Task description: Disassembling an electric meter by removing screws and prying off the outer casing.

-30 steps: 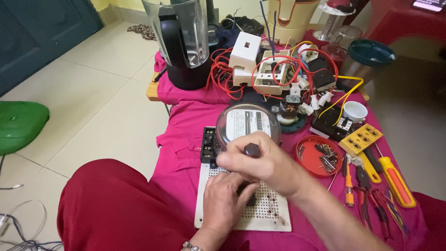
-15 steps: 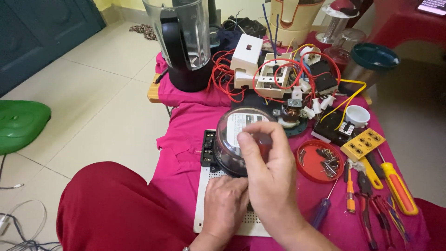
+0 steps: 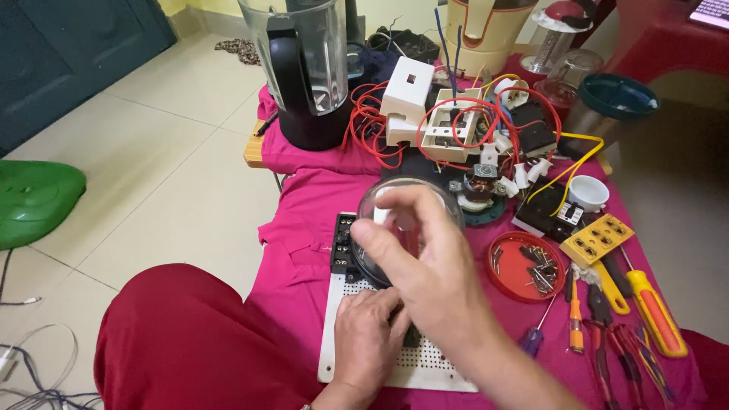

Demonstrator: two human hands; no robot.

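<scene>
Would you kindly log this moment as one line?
right hand: on clear round cover | left hand: on white perforated board | red dish beside

1. the right hand [image 3: 425,266] now lies across the clear round cover [image 3: 410,228], hiding the label that showed through it a second ago.
2. the dark knob it pinched before is out of sight.
3. the left hand [image 3: 372,334] sits a little lower on the white perforated board [image 3: 342,334].

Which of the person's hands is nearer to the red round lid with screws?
The right hand. It grips the clear dome cover, just left of the red lid. The left hand rests lower on the white perforated board, farther from it.
</scene>
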